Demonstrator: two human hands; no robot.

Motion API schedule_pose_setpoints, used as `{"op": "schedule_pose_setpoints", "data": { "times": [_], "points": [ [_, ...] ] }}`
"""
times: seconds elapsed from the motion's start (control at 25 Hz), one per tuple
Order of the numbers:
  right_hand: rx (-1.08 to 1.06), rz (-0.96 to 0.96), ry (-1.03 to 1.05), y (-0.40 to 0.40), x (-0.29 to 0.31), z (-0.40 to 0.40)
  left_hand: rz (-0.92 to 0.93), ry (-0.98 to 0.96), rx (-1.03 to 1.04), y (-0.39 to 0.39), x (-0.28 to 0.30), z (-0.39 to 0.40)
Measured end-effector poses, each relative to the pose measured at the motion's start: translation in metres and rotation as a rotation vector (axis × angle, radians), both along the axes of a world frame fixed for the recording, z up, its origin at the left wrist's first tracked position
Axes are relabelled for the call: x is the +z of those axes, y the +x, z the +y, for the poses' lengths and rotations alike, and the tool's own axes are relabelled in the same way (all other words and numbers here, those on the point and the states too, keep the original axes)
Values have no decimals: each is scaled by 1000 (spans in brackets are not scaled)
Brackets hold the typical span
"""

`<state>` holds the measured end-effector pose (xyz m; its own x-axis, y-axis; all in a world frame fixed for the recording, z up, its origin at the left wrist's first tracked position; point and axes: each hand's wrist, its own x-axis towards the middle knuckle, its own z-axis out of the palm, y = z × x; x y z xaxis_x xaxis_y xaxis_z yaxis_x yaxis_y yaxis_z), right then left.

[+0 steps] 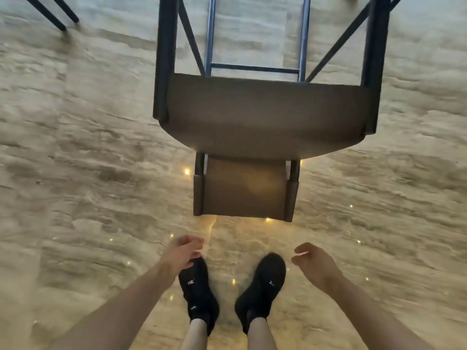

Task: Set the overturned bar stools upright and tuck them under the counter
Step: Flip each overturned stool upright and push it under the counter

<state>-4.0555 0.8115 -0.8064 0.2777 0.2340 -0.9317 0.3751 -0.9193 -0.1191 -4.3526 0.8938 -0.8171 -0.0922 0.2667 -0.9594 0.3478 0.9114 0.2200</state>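
A brown upholstered bar stool with a dark metal frame [262, 117] lies on its side on the pale, glossy stone-patterned floor [75, 173], straight ahead of the person and well clear of both hands. Its long axis runs directly away from the viewer: the short padded backrest [243, 189] is the nearest part, the broad seat lies beyond it, and the dark legs with their footrest bar [254, 68] stretch off toward the top of the view. The left hand [183, 253] hangs in front of the left black shoe [198, 286], fingers loosely curled and holding nothing. The right hand [314, 265] hangs beside the right black shoe [262, 281], also loosely curled and holding nothing. The backrest sits almost on the midline between the two hands, perhaps a little nearer the left, so neither arm has a real advantage; a two-handed reach forward and down to the backrest or the seat edges looks like the natural first move, tipping the stool up about its feet at the far end. The thin dark legs of another piece of furniture [54, 13] show at the upper left. No table to tuck the stool under appears in view.
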Motion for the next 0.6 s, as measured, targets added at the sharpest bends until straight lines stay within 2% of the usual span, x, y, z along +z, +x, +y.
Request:
{"op": "schedule_pose_setpoints", "data": {
  "times": [0.16,0.32,0.44,0.6],
  "points": [
    [-148,-37,-18,-2,-102,-2,33,32,34,15,-103,9],
    [-169,-117,-46,-20,-185,1,126,183,29,24,-192,24],
    [-256,-239,102,-10,-232,7,288,320,38,19,-245,31],
    [-225,-318,227,20,-281,13,401,429,-24,0,-303,35]
  ]
}}
